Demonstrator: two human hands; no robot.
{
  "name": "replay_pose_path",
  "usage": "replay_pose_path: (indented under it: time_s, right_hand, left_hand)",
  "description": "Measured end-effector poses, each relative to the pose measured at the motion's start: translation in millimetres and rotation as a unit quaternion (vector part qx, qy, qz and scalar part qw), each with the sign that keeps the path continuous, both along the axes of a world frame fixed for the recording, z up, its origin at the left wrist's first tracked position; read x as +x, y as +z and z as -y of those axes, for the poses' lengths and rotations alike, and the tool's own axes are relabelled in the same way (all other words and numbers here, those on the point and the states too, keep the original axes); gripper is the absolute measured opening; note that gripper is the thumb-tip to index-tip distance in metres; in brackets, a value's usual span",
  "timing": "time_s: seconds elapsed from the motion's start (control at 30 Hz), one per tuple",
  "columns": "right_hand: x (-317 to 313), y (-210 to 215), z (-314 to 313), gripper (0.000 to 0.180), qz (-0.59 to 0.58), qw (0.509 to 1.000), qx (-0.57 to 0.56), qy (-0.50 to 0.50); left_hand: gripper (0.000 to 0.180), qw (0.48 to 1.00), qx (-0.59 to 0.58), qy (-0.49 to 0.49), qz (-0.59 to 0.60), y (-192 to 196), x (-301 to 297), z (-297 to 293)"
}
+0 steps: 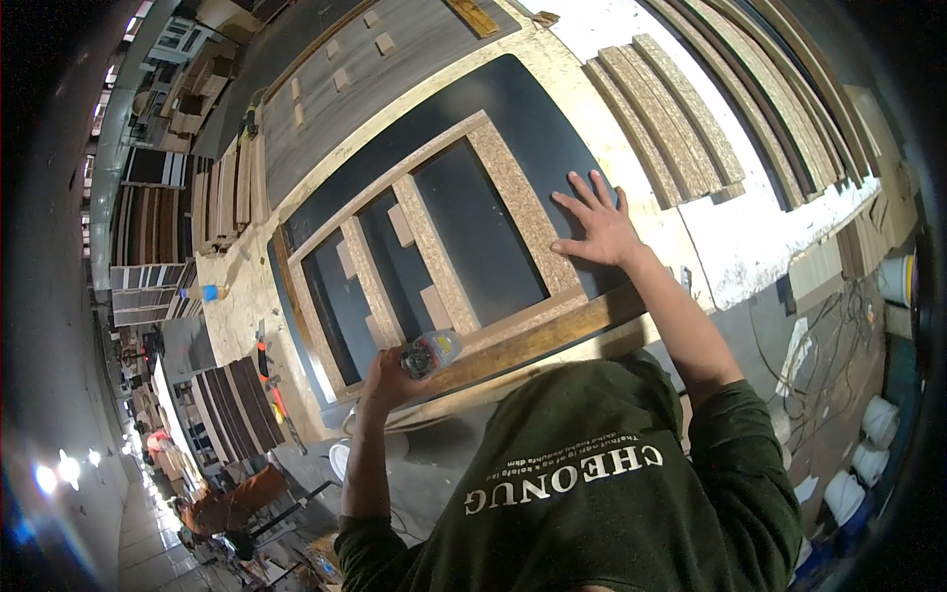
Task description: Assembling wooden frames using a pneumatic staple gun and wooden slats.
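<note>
My right hand (597,225) lies flat with fingers spread on a dark panel (547,128), its thumb reaching the edge of a particle-board frame (508,187). That frame rests on the panel, with crosspieces dividing it into three openings. Small light wooden blocks (435,308) sit against the crosspieces. Closed around a clear, bottle-like plastic object (430,353) is my left hand (391,377), above the frame's near edge. What the object contains cannot be made out. A brown wooden strip (533,350) runs along the panel's near side.
Particle-board strips (671,118) are stacked to the right. Beyond the dark panel lies a grey panel (385,89) with small blocks on it. A blue-capped bottle (205,293) and an orange-handled tool (262,360) are at left. Cables (804,345) trail over the floor at right, near white buckets (870,462).
</note>
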State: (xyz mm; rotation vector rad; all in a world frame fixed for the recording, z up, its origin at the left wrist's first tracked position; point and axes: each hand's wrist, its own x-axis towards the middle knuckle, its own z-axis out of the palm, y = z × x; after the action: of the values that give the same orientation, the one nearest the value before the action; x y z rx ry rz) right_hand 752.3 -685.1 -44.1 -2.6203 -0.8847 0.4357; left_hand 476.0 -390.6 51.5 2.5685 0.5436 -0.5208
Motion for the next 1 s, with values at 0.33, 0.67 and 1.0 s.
replay_pose_path:
  time_s: [0.33, 0.67, 1.0]
  right_hand:
    - [0, -5, 3, 0.083, 0.009, 1.0, 0.006, -0.012]
    - [0, -7, 5, 0.084, 0.009, 1.0, 0.018, -0.016]
    - [10, -12, 10, 0.077, 0.001, 0.995, 0.096, 0.011]
  left_hand:
    - [0.048, 0.996, -0.082, 0.022, -0.002, 7, 15, 10]
    - [0.043, 0.992, -0.073, -0.028, 0.102, 17, 23, 32]
    - [0.041, 0.994, -0.081, -0.065, 0.04, 32, 51, 63]
